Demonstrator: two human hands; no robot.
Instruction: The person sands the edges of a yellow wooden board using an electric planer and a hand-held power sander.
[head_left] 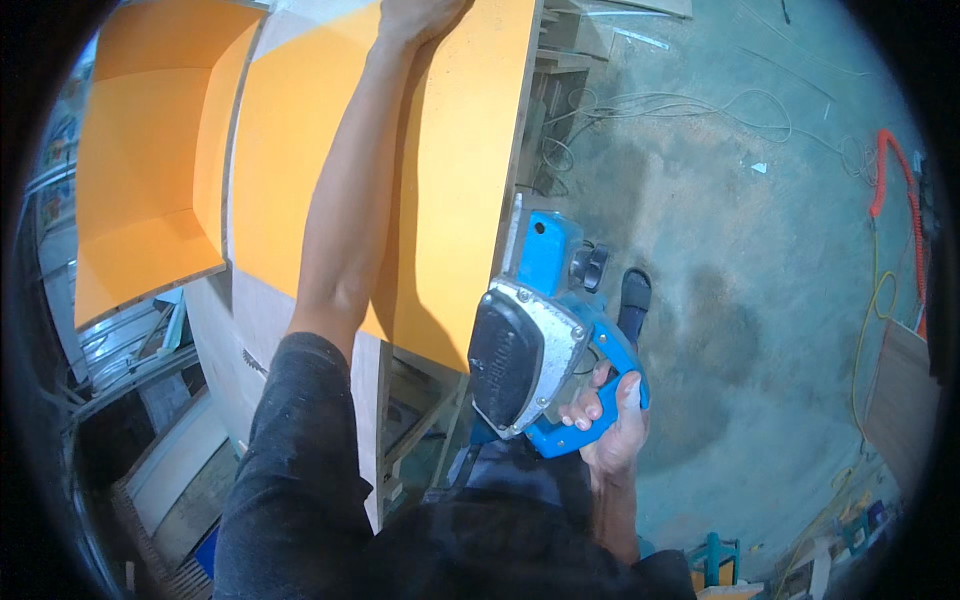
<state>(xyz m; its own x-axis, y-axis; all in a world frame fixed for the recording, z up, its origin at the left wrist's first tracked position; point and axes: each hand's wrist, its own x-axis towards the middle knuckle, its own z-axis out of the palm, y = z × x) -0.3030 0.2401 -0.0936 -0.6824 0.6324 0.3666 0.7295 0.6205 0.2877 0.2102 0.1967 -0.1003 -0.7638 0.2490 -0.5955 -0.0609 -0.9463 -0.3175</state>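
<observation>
My right hand (617, 430) is closed around the rear handle of a blue electric hand planer (537, 355) with a dark side cover. The planer stands against the right edge of an orange-faced board (460, 170), near the board's closest corner. Whether its sole touches that edge I cannot tell. My left arm reaches far across the board, and my left hand (420, 14) is on its far part. The fingers of that hand are cut off by the top of the picture.
An orange box-like panel piece (150, 170) stands to the left. Under the boards shows a wooden frame (420, 425). Thin cables (700, 103) trail over the greenish floor (740, 250) on the right. A red coiled hose (885, 165) and a brown board (900, 385) are at the far right.
</observation>
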